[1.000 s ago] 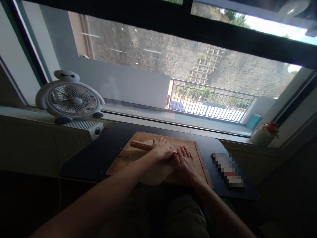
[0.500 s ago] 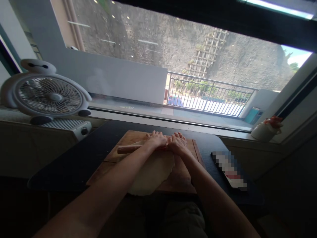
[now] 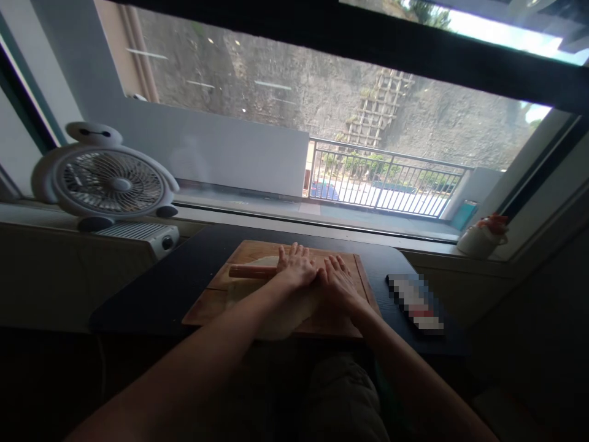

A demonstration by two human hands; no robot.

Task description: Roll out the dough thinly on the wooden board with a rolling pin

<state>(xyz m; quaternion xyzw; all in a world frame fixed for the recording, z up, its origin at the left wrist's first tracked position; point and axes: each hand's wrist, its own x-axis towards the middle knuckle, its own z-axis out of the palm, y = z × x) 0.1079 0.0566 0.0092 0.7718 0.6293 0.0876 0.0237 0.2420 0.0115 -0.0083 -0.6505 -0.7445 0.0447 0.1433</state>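
A thin sheet of pale dough [image 3: 288, 316] lies on the wooden board [image 3: 209, 309], its near edge hanging about the board's front edge. Across the dough's far part rests a wooden rolling pin [image 3: 252, 271], whose left end sticks out beyond my hands. My left hand [image 3: 297, 265] presses on the pin from above, its fingers stretched forward and apart. Beside it, almost touching, my right hand [image 3: 339, 279] is laid flat with fingers extended. It covers the pin's right part. Both forearms hide some of the dough and board.
The board stands on a dark table [image 3: 184, 267]. A phone-like slab with a blurred face [image 3: 416, 305] lies on the right. A white fan [image 3: 120, 184] stands at the left, and a white jug [image 3: 481, 240] sits on the sill below the window.
The view has shifted slightly. Against the board, the rolling pin sits a little farther from me, while my right fingertips have drawn back. My left fingers show more clearly spread.
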